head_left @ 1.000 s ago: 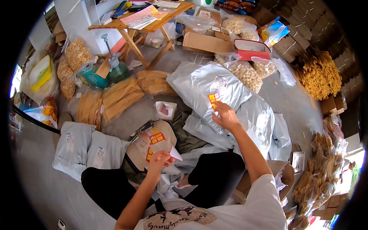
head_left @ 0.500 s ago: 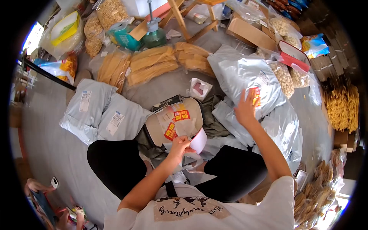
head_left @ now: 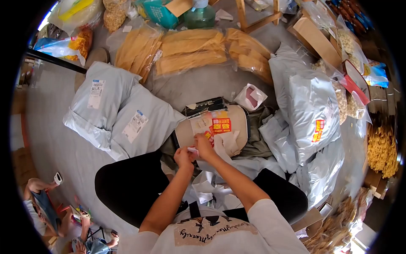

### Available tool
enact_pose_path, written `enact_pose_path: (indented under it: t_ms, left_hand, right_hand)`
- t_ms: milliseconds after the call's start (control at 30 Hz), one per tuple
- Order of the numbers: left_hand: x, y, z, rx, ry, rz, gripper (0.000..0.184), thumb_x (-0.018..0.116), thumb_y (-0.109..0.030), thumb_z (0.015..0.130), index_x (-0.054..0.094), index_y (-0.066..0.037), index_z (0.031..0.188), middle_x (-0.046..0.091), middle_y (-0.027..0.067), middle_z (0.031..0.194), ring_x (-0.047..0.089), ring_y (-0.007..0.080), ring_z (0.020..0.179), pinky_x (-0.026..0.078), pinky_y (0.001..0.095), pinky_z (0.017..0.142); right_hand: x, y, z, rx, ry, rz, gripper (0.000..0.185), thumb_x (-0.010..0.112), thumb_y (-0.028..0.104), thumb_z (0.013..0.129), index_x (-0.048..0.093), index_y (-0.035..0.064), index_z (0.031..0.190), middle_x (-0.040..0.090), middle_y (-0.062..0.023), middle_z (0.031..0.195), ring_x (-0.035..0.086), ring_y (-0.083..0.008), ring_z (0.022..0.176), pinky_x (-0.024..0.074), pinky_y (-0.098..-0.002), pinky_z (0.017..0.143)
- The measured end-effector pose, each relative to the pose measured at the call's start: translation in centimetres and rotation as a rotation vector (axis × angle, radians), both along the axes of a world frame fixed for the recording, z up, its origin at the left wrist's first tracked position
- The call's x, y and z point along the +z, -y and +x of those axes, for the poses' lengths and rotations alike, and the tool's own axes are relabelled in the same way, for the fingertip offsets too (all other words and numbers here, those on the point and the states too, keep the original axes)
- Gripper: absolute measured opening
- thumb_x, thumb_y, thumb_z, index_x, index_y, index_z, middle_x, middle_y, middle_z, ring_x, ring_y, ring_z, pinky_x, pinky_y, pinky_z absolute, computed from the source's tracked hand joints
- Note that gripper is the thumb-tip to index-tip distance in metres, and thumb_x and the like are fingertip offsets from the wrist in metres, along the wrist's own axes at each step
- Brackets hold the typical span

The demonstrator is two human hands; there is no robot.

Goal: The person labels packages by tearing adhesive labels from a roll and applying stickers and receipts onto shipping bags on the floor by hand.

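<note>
My left hand (head_left: 185,157) pinches a small pink-and-white paper (head_left: 193,150) just in front of the beige pad (head_left: 237,122). Right beside it, my right hand (head_left: 204,147) has its fingers closed at the edge of that paper, near the red-and-yellow stickers (head_left: 222,125) on the pad. Whether the right fingers grip the paper or a sticker is too small to tell. A white strip (head_left: 228,144) trails beside the right wrist. On the right, a big grey plastic parcel (head_left: 311,101) bears a red-and-yellow sticker (head_left: 318,130).
Two grey parcels (head_left: 135,122) with white labels lie at the left. Flat bags of yellow dried food (head_left: 190,48) line the floor ahead. A small white box (head_left: 250,97) stands beyond the pad. Other people (head_left: 46,207) sit at the lower left.
My right hand has left the large parcel, where the sticker remains, and come back beside my left hand. The view has turned downward and to the left.
</note>
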State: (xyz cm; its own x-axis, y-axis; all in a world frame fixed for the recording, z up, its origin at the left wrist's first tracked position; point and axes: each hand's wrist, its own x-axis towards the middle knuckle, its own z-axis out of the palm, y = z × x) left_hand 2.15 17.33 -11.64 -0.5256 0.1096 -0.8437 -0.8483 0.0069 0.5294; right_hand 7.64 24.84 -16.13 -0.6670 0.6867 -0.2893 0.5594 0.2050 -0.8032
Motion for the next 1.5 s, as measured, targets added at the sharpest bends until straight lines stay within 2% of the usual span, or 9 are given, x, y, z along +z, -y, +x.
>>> enact_pose_path:
  t_ms: [233, 367, 633, 767, 833, 967, 1167, 1333, 1500]
  left_hand:
    - [-1.4, 0.3, -0.6, 0.038, -0.040, -0.093, 0.014, 0.055, -0.011, 0.078, 0.041, -0.007, 0.075, 0.036, -0.0019, 0.056, 0.035, 0.0080, 0.043, 0.033, 0.0202, 0.039]
    - [-0.4, -0.4, -0.1, -0.062, -0.091, -0.177, 0.016, 0.059, -0.013, 0.077, 0.043, -0.009, 0.073, 0.039, -0.0025, 0.055, 0.036, 0.0051, 0.045, 0.024, 0.0202, 0.038]
    - [0.2, -0.9, -0.3, -0.570, -0.447, -0.048, 0.027, 0.060, -0.008, 0.077, 0.053, -0.001, 0.102, 0.052, 0.0015, 0.066, 0.046, 0.0062, 0.056, 0.035, 0.0199, 0.046]
    - [4.2, -2.7, -1.7, -0.613, -0.658, 0.127, 0.025, 0.061, -0.009, 0.076, 0.055, -0.004, 0.100, 0.056, 0.0004, 0.069, 0.038, 0.0031, 0.046, 0.027, 0.0184, 0.039]
    - [6.7, -2.8, -2.5, -0.909, -0.527, 0.207, 0.017, 0.061, -0.007, 0.076, 0.058, -0.001, 0.092, 0.057, 0.0019, 0.074, 0.050, 0.0072, 0.066, 0.041, 0.0191, 0.058]
    - [11.1, -3.2, -1.3, -1.043, -0.803, 0.489, 0.010, 0.060, -0.006, 0.076, 0.060, -0.001, 0.085, 0.057, 0.0009, 0.072, 0.050, 0.0065, 0.067, 0.042, 0.0197, 0.058]
    - [17.3, -2.2, 1.9, -1.333, -0.597, 0.608, 0.006, 0.057, -0.007, 0.077, 0.058, 0.000, 0.076, 0.059, 0.0013, 0.065, 0.051, 0.0046, 0.059, 0.039, 0.0195, 0.054]
    - [21.1, -1.4, 4.8, -1.238, -0.558, 0.592, 0.006, 0.055, -0.007, 0.080, 0.057, -0.002, 0.078, 0.058, 0.0027, 0.067, 0.044, 0.0030, 0.048, 0.035, 0.0178, 0.045]
    - [24.0, -1.0, 8.3, -1.034, -0.455, 0.682, 0.009, 0.055, -0.011, 0.082, 0.056, -0.003, 0.078, 0.058, 0.0024, 0.064, 0.032, 0.0009, 0.038, 0.023, 0.0166, 0.035]
  right_hand:
    - [-2.5, -1.9, 2.0, -0.003, 0.608, 0.445, 0.016, 0.057, 0.010, 0.073, 0.054, -0.0008, 0.084, 0.054, -0.0193, 0.090, 0.054, -0.0293, 0.086, 0.0454, -0.0382, 0.069]
    - [-2.3, -3.3, 3.8, 0.076, 0.601, 0.266, 0.015, 0.057, 0.013, 0.072, 0.057, 0.0004, 0.081, 0.058, -0.0171, 0.081, 0.057, -0.0289, 0.078, 0.0464, -0.0375, 0.067]
    - [3.9, -4.9, 3.6, -0.088, 0.293, 0.201, 0.024, 0.065, 0.015, 0.066, 0.063, 0.0034, 0.086, 0.060, -0.0167, 0.072, 0.059, -0.0305, 0.069, 0.0454, -0.0373, 0.060]
    - [11.3, -6.6, 4.4, -0.046, 0.178, -0.004, 0.025, 0.064, 0.015, 0.067, 0.062, 0.0045, 0.090, 0.060, -0.0170, 0.080, 0.058, -0.0305, 0.077, 0.0452, -0.0387, 0.068]
    - [16.5, -7.1, 5.8, 0.081, 0.158, 0.005, 0.029, 0.064, 0.016, 0.067, 0.061, 0.0045, 0.093, 0.060, -0.0165, 0.081, 0.058, -0.0319, 0.079, 0.0451, -0.0381, 0.070]
    - [23.4, -7.1, 9.7, 0.215, 0.238, 0.181, 0.029, 0.063, 0.017, 0.067, 0.060, 0.0048, 0.094, 0.060, -0.0158, 0.089, 0.056, -0.0308, 0.087, 0.0437, -0.0393, 0.074]
    - [28.6, -5.3, 14.8, 0.300, 0.198, 0.319, 0.024, 0.062, 0.014, 0.067, 0.058, 0.0028, 0.088, 0.059, -0.0163, 0.081, 0.055, -0.0329, 0.082, 0.0420, -0.0404, 0.069]
    - [32.1, -1.8, 15.4, -0.240, -0.198, 0.756, 0.019, 0.062, 0.013, 0.070, 0.059, 0.0030, 0.086, 0.059, -0.0138, 0.079, 0.057, -0.0299, 0.079, 0.0464, -0.0368, 0.064]
    - [31.8, 2.4, 16.9, -0.263, -0.230, 0.588, 0.011, 0.061, 0.010, 0.073, 0.061, 0.0013, 0.079, 0.060, -0.0102, 0.075, 0.059, -0.0278, 0.062, 0.0468, -0.0334, 0.056]
